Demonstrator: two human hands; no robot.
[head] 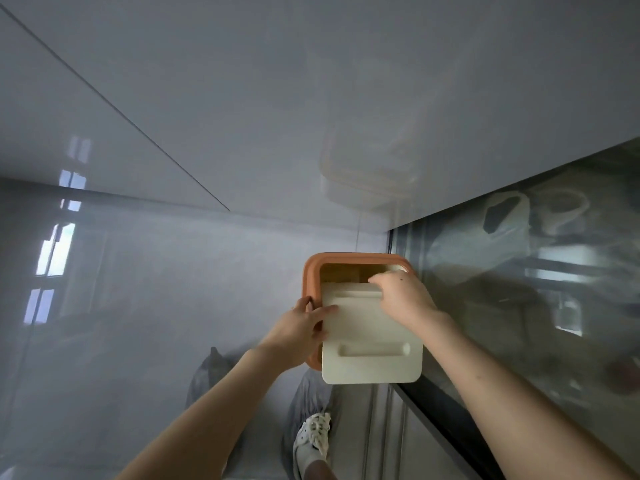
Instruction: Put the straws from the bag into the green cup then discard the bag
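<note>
While two bare hands work at one orange-rimmed bin (311, 271), the left hand (300, 328) clasps its left rim and the right hand (403, 296) curls over the cream sliding lid (370, 344), with no bag visible, above glossy grey floor (138, 271) beside a dark glass panel (536, 289).

floor (173, 98): glossy pale tile (window glare at left) | glass panel (554, 271): dark, reflective, right side
</note>
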